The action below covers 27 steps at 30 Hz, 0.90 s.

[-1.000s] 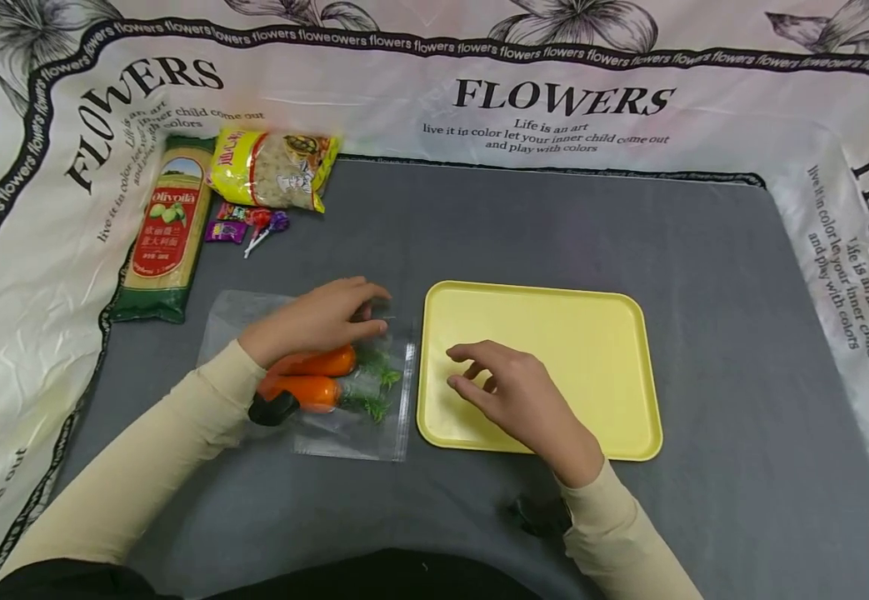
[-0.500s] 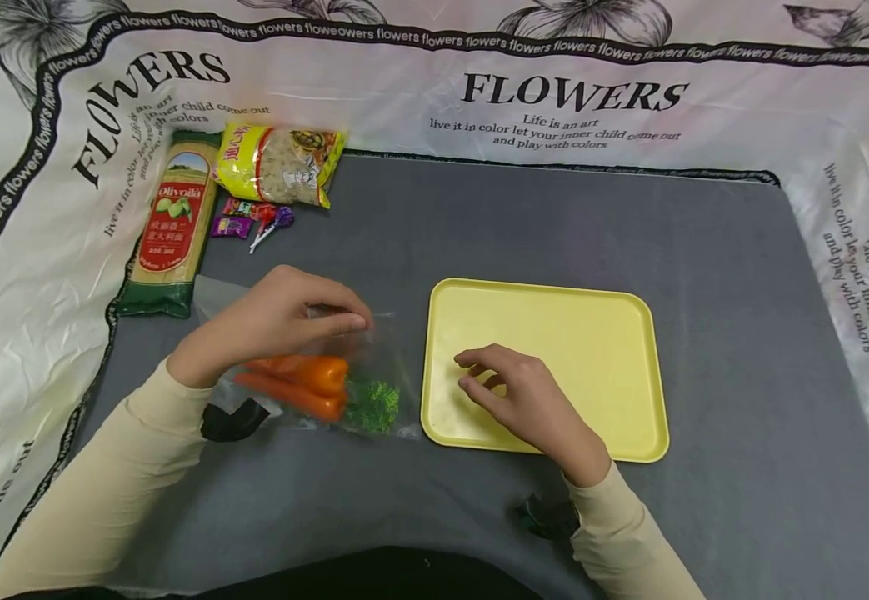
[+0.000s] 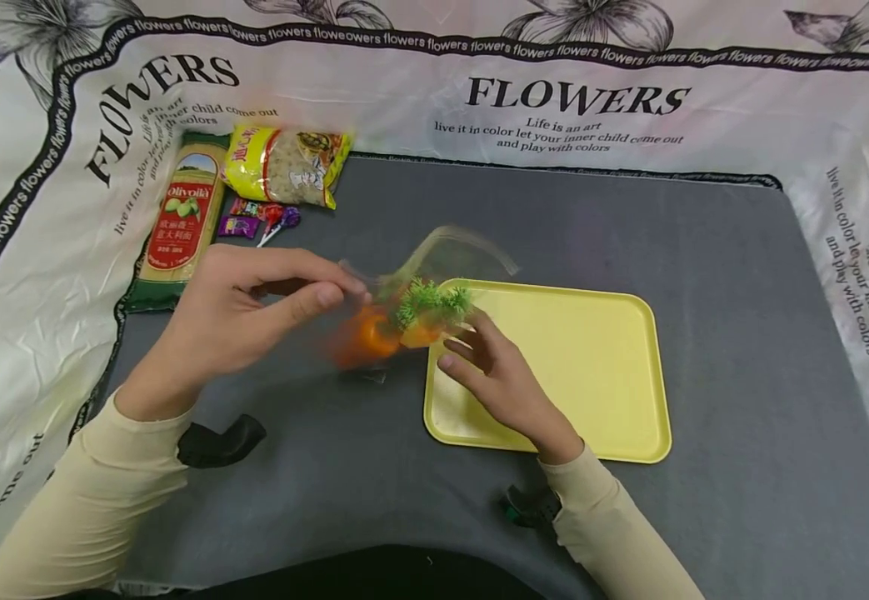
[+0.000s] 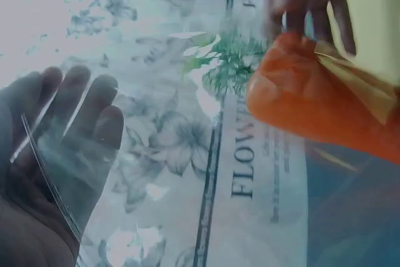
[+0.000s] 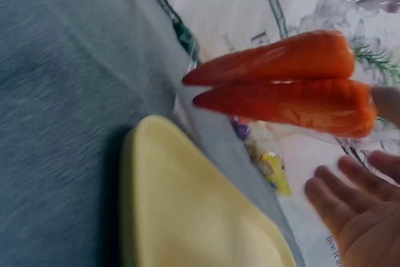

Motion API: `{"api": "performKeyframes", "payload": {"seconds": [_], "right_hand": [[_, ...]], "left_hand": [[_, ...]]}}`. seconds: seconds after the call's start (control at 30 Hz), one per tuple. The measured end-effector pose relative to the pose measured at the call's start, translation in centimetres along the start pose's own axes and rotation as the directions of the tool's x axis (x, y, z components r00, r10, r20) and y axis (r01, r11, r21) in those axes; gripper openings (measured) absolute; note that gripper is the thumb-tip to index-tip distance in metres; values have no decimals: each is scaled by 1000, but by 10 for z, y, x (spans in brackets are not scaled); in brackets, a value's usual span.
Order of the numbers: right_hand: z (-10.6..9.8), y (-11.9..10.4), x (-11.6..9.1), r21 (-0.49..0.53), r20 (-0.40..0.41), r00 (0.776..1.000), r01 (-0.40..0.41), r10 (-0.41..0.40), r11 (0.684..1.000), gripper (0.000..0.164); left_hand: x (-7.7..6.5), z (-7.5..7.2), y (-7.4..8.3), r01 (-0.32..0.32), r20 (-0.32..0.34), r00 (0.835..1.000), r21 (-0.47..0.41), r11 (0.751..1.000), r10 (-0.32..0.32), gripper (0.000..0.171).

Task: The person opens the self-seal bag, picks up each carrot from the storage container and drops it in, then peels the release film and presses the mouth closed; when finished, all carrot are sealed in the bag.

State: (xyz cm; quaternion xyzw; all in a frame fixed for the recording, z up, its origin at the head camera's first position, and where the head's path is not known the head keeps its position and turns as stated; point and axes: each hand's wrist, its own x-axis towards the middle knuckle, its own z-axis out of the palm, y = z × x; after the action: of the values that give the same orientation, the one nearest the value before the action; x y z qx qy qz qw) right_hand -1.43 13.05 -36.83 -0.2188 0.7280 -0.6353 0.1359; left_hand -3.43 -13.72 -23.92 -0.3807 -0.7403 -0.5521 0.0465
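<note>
My left hand [image 3: 232,312] pinches the edge of a clear plastic bag [image 3: 471,237] between thumb and fingers, and the bag hangs raised above the grey cloth. Inside it are two orange carrots [image 5: 281,101] with green leafy tops [image 3: 430,302]; they look blurred in the head view. Over the left part of a yellow tray [image 3: 591,367], my right hand [image 3: 509,383] has its fingers loosely bent, close beside the bag. The right wrist view shows that hand [image 5: 365,211] with fingers spread, below the carrots.
A spaghetti pack [image 3: 182,217] lies at the back left beside a yellow food packet [image 3: 287,167]. Small wrapped candies [image 3: 239,226] and a lollipop [image 3: 284,220] sit just in front of them. A white floral cloth [image 3: 374,100] borders the grey cloth [image 3: 734,333].
My left hand has lifted the bag of carrots off the cloth and tilted it toward the tray. My right hand has shifted slightly, and the bag now overlaps its fingertips.
</note>
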Motion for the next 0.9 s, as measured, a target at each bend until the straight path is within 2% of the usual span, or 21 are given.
{"api": "performKeyframes", "payload": {"seconds": [0.13,0.27,0.43,0.63,0.77,0.83,0.9], "right_hand": [[-3,3,5,109,-121,988,105,-92,988,42],[-7,12,2,132,-224,961,197,-164,971,30],[-10,4,-4,106,-309,923,275,-231,955,26],[-20,-12,-13,53,-327,870,406,-368,912,16],[-27,-23,-20,17,-317,841,467,-438,884,16],[-28,-28,-23,21,-315,829,494,-463,869,18],[-28,-33,-25,97,-297,825,527,-481,845,19]], "left_hand": [[0,6,6,77,-50,995,-140,987,-85,13],[-3,10,11,165,-94,976,-264,950,-196,15],[-7,12,17,215,-134,950,-370,904,-281,17],[-12,11,18,226,-148,937,-440,869,-318,18],[-16,10,11,202,-140,940,-510,836,-312,18],[-18,10,4,179,-126,946,-568,803,-300,19],[-20,12,-4,162,-110,951,-622,766,-290,20]]}}
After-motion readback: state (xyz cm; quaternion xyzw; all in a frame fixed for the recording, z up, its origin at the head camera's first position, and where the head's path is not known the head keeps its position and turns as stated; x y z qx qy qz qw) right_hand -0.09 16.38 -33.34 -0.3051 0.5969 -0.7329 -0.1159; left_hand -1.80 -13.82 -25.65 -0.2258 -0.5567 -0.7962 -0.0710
